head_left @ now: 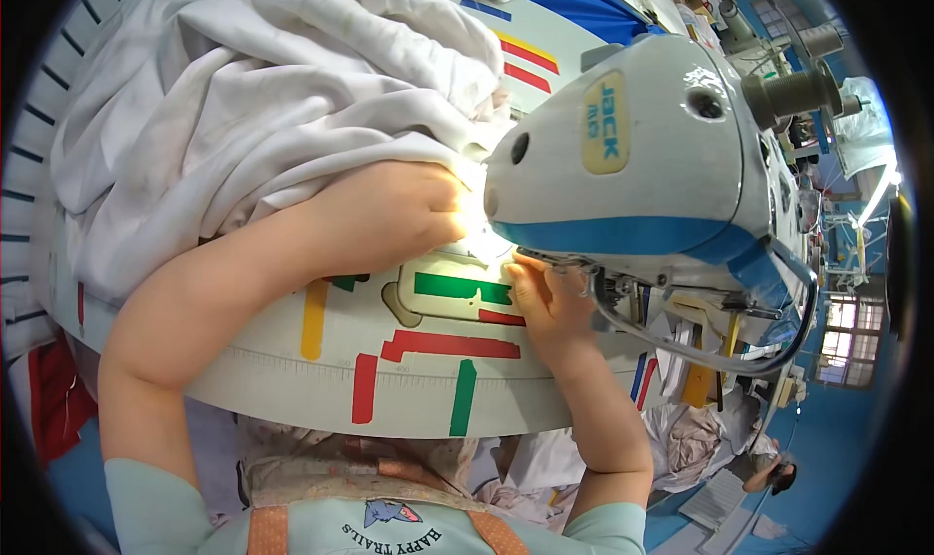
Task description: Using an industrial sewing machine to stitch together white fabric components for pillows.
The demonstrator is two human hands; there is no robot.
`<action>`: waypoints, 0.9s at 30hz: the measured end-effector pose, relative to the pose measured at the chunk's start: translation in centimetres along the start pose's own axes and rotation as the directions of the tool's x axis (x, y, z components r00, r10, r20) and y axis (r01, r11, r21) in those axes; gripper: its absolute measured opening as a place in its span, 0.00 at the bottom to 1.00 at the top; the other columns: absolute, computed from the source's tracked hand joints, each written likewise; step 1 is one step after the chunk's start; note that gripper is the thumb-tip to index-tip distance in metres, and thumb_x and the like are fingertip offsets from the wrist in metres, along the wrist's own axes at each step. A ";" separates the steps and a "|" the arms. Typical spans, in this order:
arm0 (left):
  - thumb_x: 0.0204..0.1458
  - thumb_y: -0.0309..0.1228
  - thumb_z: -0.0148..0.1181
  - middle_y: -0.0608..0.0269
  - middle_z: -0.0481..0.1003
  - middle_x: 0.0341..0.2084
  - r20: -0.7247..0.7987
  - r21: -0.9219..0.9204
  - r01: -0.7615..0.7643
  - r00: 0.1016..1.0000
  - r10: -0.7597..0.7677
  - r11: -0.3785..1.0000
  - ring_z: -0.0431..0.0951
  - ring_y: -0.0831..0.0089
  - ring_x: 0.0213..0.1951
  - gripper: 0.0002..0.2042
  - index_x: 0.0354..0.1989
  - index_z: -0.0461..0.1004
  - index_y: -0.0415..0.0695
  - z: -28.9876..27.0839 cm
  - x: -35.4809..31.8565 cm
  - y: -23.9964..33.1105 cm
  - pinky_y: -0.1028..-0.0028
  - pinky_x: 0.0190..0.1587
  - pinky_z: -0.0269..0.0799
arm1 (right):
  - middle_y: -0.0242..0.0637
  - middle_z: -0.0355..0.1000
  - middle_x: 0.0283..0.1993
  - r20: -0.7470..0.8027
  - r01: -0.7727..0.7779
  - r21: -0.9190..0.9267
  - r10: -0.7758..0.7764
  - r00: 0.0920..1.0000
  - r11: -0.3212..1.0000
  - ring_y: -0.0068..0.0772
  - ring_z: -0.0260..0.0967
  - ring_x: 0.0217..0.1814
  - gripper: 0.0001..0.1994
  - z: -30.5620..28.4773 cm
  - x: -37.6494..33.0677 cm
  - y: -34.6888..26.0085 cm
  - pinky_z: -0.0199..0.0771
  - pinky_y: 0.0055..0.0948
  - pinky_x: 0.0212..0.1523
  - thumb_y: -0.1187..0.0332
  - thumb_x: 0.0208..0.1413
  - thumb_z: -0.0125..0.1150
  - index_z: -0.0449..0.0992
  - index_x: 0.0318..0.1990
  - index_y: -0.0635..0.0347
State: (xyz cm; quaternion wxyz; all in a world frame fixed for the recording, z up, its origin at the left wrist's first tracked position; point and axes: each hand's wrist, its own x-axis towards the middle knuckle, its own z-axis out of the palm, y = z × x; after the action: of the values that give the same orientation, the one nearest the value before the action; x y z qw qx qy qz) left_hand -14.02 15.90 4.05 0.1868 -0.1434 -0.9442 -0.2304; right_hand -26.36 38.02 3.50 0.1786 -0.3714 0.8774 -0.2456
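A white and blue sewing machine (623,156) stands over the table, its lamp glaring brightly near the needle area. My left hand (418,210) is closed at the edge of a large heap of white fabric (292,78), its fingertips lost in the glare left of the machine head. My right hand (556,297) is in front of the machine head, thumb and fingers drawn together by the lit spot. Whatever lies between them is too small or too bright to make out. Below both hands is a pale cover plate (448,305) with green and red tape on it.
Red tape (452,345), green tape and yellow strips mark the white sewing table (321,390), along with a printed ruler scale. A thread cone (793,96) stands behind the machine. A metal bar (720,362) curves out at its right. Another person (773,472) is far right.
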 end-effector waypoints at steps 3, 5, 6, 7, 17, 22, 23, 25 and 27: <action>0.45 0.27 0.59 0.64 0.72 0.27 -0.033 0.017 0.004 0.999 -0.003 1.000 0.73 0.65 0.34 0.03 0.29 0.76 0.45 0.3 -0.1 -0.2 0.68 0.39 0.70 | 0.39 0.77 0.36 -0.106 0.216 -0.137 -0.231 0.967 0.967 0.39 0.72 0.38 0.13 -0.6 -0.5 -1.7 0.74 0.36 0.39 0.61 0.52 0.66 0.80 0.42 0.56; 0.46 0.27 0.60 0.65 0.72 0.26 -0.047 0.035 0.000 0.999 0.002 0.999 0.73 0.65 0.33 0.03 0.30 0.77 0.46 0.3 0.0 -0.3 0.68 0.37 0.70 | 0.38 0.77 0.37 -0.141 0.334 -0.340 -0.399 0.906 0.879 0.41 0.71 0.41 0.15 -0.4 -0.5 -2.6 0.73 0.39 0.41 0.59 0.49 0.68 0.81 0.42 0.54; 0.46 0.28 0.60 0.65 0.72 0.26 -0.042 0.055 -0.006 0.999 0.009 0.998 0.73 0.65 0.33 0.03 0.29 0.77 0.46 0.3 0.0 -0.3 0.68 0.37 0.70 | 0.38 0.78 0.37 -0.133 0.288 -0.295 -0.337 0.932 0.911 0.42 0.71 0.41 0.15 -0.2 -0.5 -2.8 0.71 0.41 0.42 0.57 0.48 0.68 0.81 0.41 0.54; 0.46 0.28 0.60 0.65 0.72 0.26 -0.028 0.080 -0.009 1.000 0.011 0.997 0.73 0.65 0.33 0.03 0.28 0.77 0.46 0.3 0.1 -0.3 0.68 0.37 0.70 | 0.39 0.77 0.36 -0.113 0.269 -0.234 -0.301 0.947 0.934 0.42 0.71 0.41 0.14 -0.3 -0.2 -2.8 0.71 0.40 0.41 0.58 0.49 0.68 0.81 0.41 0.55; 0.48 0.31 0.60 0.62 0.72 0.29 0.000 0.153 0.028 1.000 -0.029 0.988 0.74 0.64 0.34 0.04 0.27 0.77 0.45 0.4 0.1 -0.2 0.68 0.39 0.71 | 0.39 0.72 0.18 -0.203 0.426 -0.143 -0.448 0.871 0.893 0.27 0.68 0.16 0.08 0.0 1.8 -1.6 0.64 0.26 0.21 0.69 0.56 0.63 0.81 0.36 0.65; 0.48 0.29 0.59 0.62 0.72 0.29 0.016 0.111 0.042 0.999 -0.044 0.993 0.74 0.64 0.34 0.03 0.29 0.77 0.47 0.2 0.1 0.0 0.68 0.39 0.71 | 0.37 0.72 0.17 -0.186 0.355 -0.050 -0.358 0.915 0.933 0.23 0.68 0.15 0.07 0.1 1.6 -1.7 0.64 0.23 0.20 0.70 0.55 0.63 0.81 0.35 0.65; 0.47 0.29 0.59 0.62 0.72 0.29 0.004 0.101 0.036 0.999 -0.037 0.994 0.74 0.64 0.34 0.03 0.29 0.77 0.47 0.2 0.2 0.0 0.68 0.39 0.71 | 0.37 0.73 0.17 -0.192 0.368 -0.056 -0.372 0.908 0.928 0.22 0.68 0.15 0.07 0.1 1.7 -1.7 0.64 0.23 0.20 0.70 0.55 0.63 0.81 0.35 0.65; 0.47 0.28 0.59 0.63 0.71 0.29 0.022 0.121 0.031 0.999 -0.034 0.992 0.74 0.65 0.34 0.03 0.29 0.78 0.48 0.1 0.2 0.0 0.68 0.39 0.71 | 0.37 0.73 0.17 -0.203 0.391 -0.056 -0.394 0.896 0.919 0.23 0.68 0.15 0.07 0.1 1.7 -1.7 0.64 0.23 0.20 0.69 0.55 0.63 0.81 0.35 0.65; 0.45 0.28 0.59 0.63 0.71 0.28 0.017 0.120 0.023 1.000 -0.026 0.993 0.74 0.65 0.34 0.04 0.29 0.77 0.48 0.1 0.0 0.0 0.68 0.39 0.71 | 0.37 0.73 0.18 -0.205 0.386 -0.034 -0.384 0.900 0.922 0.23 0.68 0.16 0.07 0.1 1.8 -1.7 0.65 0.23 0.20 0.69 0.55 0.64 0.81 0.35 0.65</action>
State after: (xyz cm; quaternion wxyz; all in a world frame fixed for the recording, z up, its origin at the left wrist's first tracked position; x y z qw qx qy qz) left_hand -14.07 15.90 4.00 0.1833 -0.1225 -0.9597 -0.1744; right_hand -26.52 35.66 4.15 0.0355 -0.5091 0.7995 -0.3169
